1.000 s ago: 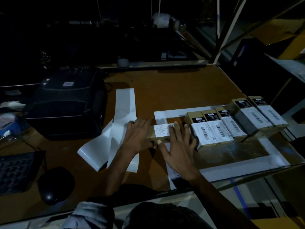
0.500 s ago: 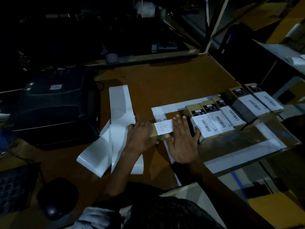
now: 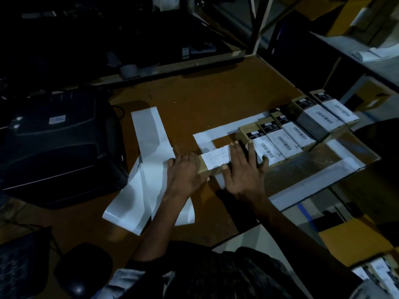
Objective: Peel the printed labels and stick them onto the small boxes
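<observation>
A small brown box (image 3: 205,169) lies on its side on the table with a white printed label (image 3: 216,157) on its top face. My left hand (image 3: 185,175) holds the box's left end, thumb against its near side. My right hand (image 3: 244,169) lies flat on the box's right part, fingers straight and spread, pressing over the label's right edge. Right of it stands a row of several labelled boxes (image 3: 280,139), two taller ones (image 3: 319,117) at the far end.
White label backing strips (image 3: 149,169) lie left of my hands. A black label printer (image 3: 58,143) stands at the left. A mouse (image 3: 79,268) and keyboard (image 3: 19,262) sit at the near left. White tape (image 3: 313,182) marks a rectangle on the brown table (image 3: 205,96).
The view has shifted slightly. My right hand has slid to the right along the box top, uncovering more of the label. My left hand stays on the box's left end.
</observation>
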A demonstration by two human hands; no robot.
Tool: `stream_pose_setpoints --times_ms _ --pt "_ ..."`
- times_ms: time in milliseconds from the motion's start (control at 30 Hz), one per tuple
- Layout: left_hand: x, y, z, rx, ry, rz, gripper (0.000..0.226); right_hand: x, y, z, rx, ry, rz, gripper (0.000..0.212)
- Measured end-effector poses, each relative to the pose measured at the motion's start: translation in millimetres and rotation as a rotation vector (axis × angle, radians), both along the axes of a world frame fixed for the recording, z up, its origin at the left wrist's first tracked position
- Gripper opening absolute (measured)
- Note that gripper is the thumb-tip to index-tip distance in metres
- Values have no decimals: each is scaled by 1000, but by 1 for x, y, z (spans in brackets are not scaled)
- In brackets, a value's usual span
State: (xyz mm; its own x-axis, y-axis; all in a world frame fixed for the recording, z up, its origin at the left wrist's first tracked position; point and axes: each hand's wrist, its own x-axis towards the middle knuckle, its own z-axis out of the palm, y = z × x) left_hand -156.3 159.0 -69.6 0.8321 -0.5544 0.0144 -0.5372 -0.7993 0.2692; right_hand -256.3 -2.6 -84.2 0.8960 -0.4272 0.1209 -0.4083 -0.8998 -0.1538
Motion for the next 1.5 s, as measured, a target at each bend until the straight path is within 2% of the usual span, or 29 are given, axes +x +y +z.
stream_pose_setpoints --times_ms 167,267,433,533,767,867,933,1000,1267,1333,1500 --pt "2 -1 0 16 10 -10 68 -12 57 -14 -43 -54 111 77" --pt "3 -2 0 11 18 8 69 -17 53 -20 -112 -92 198 72" --pt "0 -2 -1 -24 47 29 71 -22 13 -17 -74 -74 34 70" --pt "-1 -3 2 -24 64 42 71 -23 8 -15 -40 -84 18 72" --pt "-2 -5 7 -14 82 67 65 -19 33 -21 -113 -90 278 69" --pt "-3 -3 8 -12 124 72 75 -21 2 -22 -109 -72 154 66" --pt "-6 -3 7 -28 126 82 74 -23 -16 -22 -80 -68 22 69" --pt "-8 -5 8 -30 128 92 72 -20 -23 -17 -54 -48 -9 69" --pt "-7 -3 9 -57 148 82 70 -17 15 -11 -87 -30 386 68" --pt "-9 -5 9 -48 145 100 68 -13 7 -4 -77 -18 367 68" --pt "-11 -5 5 -62 126 130 76 2 -23 16 36 10 149 68"
